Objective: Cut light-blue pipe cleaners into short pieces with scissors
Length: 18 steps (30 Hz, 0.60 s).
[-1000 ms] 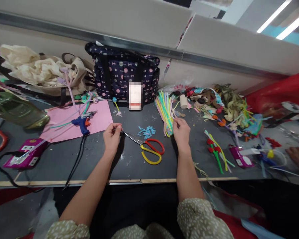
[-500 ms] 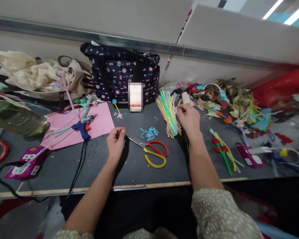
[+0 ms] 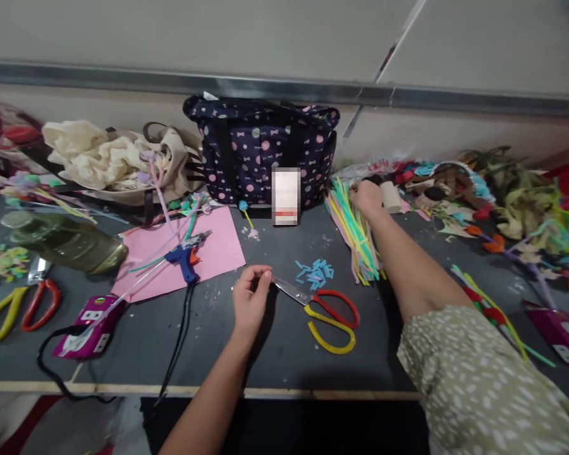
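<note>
My left hand (image 3: pixel 252 297) is closed in a pinch just beside the blade tips of the scissors (image 3: pixel 330 316), which lie on the table with one red and one yellow handle. Whatever is between its fingertips, if anything, is too small to make out. My right hand (image 3: pixel 367 199) reaches to the upper end of a bundle of pipe cleaners (image 3: pixel 355 237) in yellow, mint and pink. Its fingers are curled in against them, and the fingertips are partly hidden. Short blue cut pieces (image 3: pixel 315 273) lie in a small pile between the scissors and the bundle.
A dark patterned bag (image 3: pixel 265 139) stands at the back behind a blurred white box (image 3: pixel 286 196). To the left are a glue gun (image 3: pixel 186 259) on pink paper (image 3: pixel 222 243), a green bottle (image 3: pixel 66 240) and a power strip (image 3: pixel 92 325). Craft flowers (image 3: pixel 488 309) lie right.
The view has shifted, so the table things appear further right and lower. My right hand has moved in closer over the upper end of the bundle. My left hand stays by the scissors' tips.
</note>
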### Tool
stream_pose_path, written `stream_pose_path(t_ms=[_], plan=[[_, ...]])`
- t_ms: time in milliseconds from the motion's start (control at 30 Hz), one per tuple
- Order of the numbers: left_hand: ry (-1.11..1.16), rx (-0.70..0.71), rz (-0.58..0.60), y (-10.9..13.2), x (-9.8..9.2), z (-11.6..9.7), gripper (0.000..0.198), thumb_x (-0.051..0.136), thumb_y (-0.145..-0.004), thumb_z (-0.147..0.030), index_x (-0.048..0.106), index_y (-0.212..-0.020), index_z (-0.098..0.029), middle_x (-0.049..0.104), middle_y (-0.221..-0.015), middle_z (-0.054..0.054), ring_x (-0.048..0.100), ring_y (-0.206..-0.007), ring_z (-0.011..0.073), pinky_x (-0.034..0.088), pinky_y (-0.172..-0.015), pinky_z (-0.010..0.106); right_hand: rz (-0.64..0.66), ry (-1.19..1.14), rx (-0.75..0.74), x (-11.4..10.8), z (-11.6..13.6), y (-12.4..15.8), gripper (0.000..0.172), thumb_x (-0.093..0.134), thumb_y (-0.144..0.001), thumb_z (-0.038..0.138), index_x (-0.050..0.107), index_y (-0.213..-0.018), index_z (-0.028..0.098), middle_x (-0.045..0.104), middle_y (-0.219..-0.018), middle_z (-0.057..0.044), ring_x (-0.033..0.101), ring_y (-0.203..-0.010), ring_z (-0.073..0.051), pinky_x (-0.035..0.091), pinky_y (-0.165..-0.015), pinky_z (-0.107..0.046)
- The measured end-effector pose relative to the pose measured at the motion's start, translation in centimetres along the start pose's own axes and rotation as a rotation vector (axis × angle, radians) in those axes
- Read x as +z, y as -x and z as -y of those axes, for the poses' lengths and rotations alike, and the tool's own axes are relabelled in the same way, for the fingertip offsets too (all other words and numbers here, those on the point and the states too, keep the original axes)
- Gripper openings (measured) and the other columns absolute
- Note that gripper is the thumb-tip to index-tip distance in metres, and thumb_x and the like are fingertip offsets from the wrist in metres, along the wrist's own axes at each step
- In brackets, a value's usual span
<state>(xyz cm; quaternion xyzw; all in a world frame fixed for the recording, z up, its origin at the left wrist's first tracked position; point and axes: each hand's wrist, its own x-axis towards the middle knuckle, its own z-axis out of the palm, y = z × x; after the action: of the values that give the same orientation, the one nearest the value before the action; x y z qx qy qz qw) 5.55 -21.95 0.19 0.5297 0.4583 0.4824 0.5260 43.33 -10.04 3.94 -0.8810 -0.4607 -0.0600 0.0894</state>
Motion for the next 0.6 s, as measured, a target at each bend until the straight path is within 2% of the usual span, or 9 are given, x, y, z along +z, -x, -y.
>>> stream_pose_path(t_ms=[100, 267, 433, 600], plan=[[0.043, -0.053, 0.039, 0.3, 0.0, -0.2, 0.022, 0.069, -0.085, -0.04, 0.071, -0.092, -0.018, 0.066, -0.077, 0.003, 0.061, -0.074, 0.0159, 0.047, -0.074, 0.027, 0.006, 0.025, 0.051, 0.1, -0.2, -1.1, 0.032, 0.053, -0.088, 0.023, 0.076, -0.108, 0.012, 0.073, -0.112, -0.021, 0.068, -0.106, -0.033, 0.052, -0.086, -0.041], [0.049, -0.061, 0.088, 0.9, 0.0, -0.2, 0.022, 0.068, -0.087, -0.04, 0.071, -0.094, -0.019, 0.066, -0.08, 0.004, 0.061, -0.078, 0.0163, 0.047, -0.077, 0.028, 0.011, 0.057, 0.07, 0.4, 0.2, -2.7, 0.033, 0.059, -0.088, 0.032, 0.074, -0.106, 0.01, 0.072, -0.111, -0.023, 0.067, -0.106, -0.035, 0.051, -0.087, -0.042], [0.049, -0.07, 0.096, 1.1, 0.1, -0.3, 0.023, 0.067, -0.088, -0.041, 0.071, -0.092, -0.019, 0.065, -0.079, 0.004, 0.06, -0.078, 0.0169, 0.047, -0.077, 0.029, 0.035, 0.042, 0.07, 0.8, 0.7, -3.5, 0.031, 0.057, -0.086, 0.019, 0.071, -0.114, 0.016, 0.073, -0.115, -0.017, 0.068, -0.107, -0.03, 0.052, -0.087, -0.039], [0.075, -0.082, 0.098, 1.1, 0.1, -0.5, 0.024, 0.068, -0.086, -0.042, 0.071, -0.092, -0.02, 0.065, -0.08, 0.005, 0.061, -0.078, 0.0174, 0.048, -0.076, 0.03, 0.043, 0.085, 0.169, 0.9, 0.8, -3.7, 0.036, 0.065, -0.085, 0.031, 0.071, -0.113, 0.01, 0.072, -0.115, -0.023, 0.068, -0.107, -0.035, 0.053, -0.087, -0.044]])
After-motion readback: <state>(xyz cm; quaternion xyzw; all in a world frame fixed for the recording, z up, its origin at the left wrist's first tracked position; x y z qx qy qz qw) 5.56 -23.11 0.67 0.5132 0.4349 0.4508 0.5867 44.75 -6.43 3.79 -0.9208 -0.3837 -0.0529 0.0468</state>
